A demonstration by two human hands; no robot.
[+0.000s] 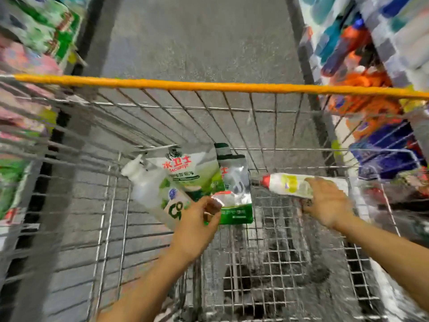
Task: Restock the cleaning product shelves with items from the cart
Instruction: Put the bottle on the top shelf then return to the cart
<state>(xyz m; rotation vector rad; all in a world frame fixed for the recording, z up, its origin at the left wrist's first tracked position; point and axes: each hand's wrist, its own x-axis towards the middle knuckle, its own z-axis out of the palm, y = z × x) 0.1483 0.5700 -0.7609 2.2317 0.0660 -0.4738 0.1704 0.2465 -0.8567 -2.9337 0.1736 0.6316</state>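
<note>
- My right hand (327, 203) reaches in palm down, fingers wrapped over the bottle (287, 183).
- My left hand (197, 219) curls at the pouch's (185, 173) lower edge; blur hides any grip.
- The bottle lies level at the cart's (209, 86) right side, red cap pointing left.
- Bare mesh floor lies between and below my hands.

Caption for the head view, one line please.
Over a wire cart, the left hand pinches a pouch while the right hand grips a red-capped bottle.
</note>
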